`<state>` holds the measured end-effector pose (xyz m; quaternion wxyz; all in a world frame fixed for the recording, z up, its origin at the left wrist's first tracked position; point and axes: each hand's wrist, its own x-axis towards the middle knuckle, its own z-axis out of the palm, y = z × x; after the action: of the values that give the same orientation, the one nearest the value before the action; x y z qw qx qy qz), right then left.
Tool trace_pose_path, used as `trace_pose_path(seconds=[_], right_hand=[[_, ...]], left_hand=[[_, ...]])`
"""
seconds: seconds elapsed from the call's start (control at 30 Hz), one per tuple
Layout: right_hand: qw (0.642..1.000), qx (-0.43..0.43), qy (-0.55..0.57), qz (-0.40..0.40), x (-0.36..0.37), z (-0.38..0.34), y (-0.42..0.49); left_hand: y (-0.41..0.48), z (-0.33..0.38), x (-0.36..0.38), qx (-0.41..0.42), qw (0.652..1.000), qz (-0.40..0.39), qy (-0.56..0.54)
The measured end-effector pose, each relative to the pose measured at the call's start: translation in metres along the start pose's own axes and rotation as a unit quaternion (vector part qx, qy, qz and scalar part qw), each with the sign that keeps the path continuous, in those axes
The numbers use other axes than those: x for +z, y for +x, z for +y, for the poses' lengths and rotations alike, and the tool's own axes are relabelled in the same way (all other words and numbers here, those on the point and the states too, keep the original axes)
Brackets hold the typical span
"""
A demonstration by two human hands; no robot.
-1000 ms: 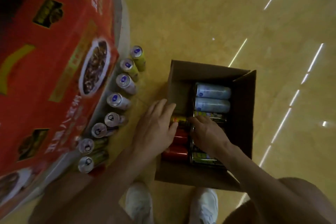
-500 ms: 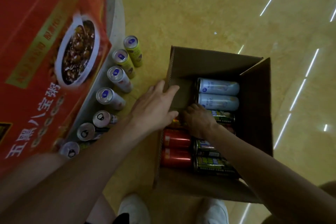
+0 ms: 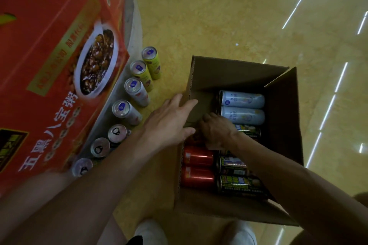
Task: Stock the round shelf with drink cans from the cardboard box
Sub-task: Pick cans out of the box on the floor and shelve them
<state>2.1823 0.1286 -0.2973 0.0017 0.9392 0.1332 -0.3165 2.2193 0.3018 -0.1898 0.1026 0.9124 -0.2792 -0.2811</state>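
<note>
Along the left of the frame we see a big red printed carton (image 3: 49, 65) with a bowl pictured on it. It overhangs the grey curved rim of the round shelf (image 3: 133, 26) and covers most of it. A row of slim upright drink cans (image 3: 127, 108) follows that rim, yellow ones at the top and silver-white ones lower down. The lowest are partly hidden by the left forearm.

At centre right the open brown cardboard box (image 3: 239, 73) stands on the glossy yellow floor (image 3: 219, 16). Lying inside are pale blue cans (image 3: 242, 99), shiny red cans (image 3: 198, 167) and dark green-labelled cans (image 3: 242, 185).

The left hand (image 3: 171, 123) lies flat with straight fingers on the box's corrugated left wall. The right hand (image 3: 217, 131) reaches down among the cans. Its fingers curl out of sight, so we cannot tell what they grasp, if anything. White shoes (image 3: 151, 232) are cut off at the bottom edge.
</note>
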Motion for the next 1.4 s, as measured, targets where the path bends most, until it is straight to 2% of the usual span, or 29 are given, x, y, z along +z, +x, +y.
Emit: trace_pose_path(seconds=[0.17,0.33,0.4,0.57,0.67,0.8,0.9,1.0,1.1,1.17,1.3,1.4], right_hand=[[0.986,0.03,0.16,0.036,-0.032,0.012,-0.039],[0.952,0.073,0.277,0.112,-0.058,0.031,-0.083],[0.934,0.091,0.317,0.136,-0.068,0.036,-0.098],[0.876,0.12,0.42,0.203,-0.078,0.039,-0.127],[0.85,0.132,0.458,0.222,-0.08,0.037,-0.13],[0.823,0.132,0.501,0.232,-0.082,0.029,-0.125],[0.819,0.13,0.506,0.236,-0.086,0.023,-0.119],[0.818,0.121,0.507,0.243,-0.089,0.014,-0.114],[0.806,0.109,0.527,0.246,-0.088,0.008,-0.109],[0.797,0.103,0.544,0.242,-0.087,0.005,-0.107],[0.787,0.089,0.567,0.227,-0.085,0.001,-0.103],[0.777,0.088,0.579,0.231,-0.084,0.005,-0.102]], left_hand=[[0.002,0.006,-0.007,0.008,1.0,0.003,0.004],[0.009,0.012,-0.007,0.05,0.998,0.014,0.027],[0.012,0.013,-0.007,0.061,0.997,0.041,0.033],[0.019,0.017,-0.012,0.037,0.989,0.133,-0.057],[0.024,0.021,-0.016,0.028,0.985,0.125,-0.115],[0.023,0.024,-0.018,0.046,0.965,0.14,-0.219],[0.023,0.024,-0.019,0.044,0.948,0.141,-0.281],[0.026,0.023,-0.016,0.053,0.916,0.138,-0.373],[0.024,0.026,-0.013,0.055,0.902,0.139,-0.405],[0.023,0.029,-0.013,0.041,0.891,0.148,-0.427],[0.027,0.029,-0.015,-0.028,0.846,0.16,-0.508],[0.032,0.029,-0.015,-0.041,0.834,0.144,-0.531]])
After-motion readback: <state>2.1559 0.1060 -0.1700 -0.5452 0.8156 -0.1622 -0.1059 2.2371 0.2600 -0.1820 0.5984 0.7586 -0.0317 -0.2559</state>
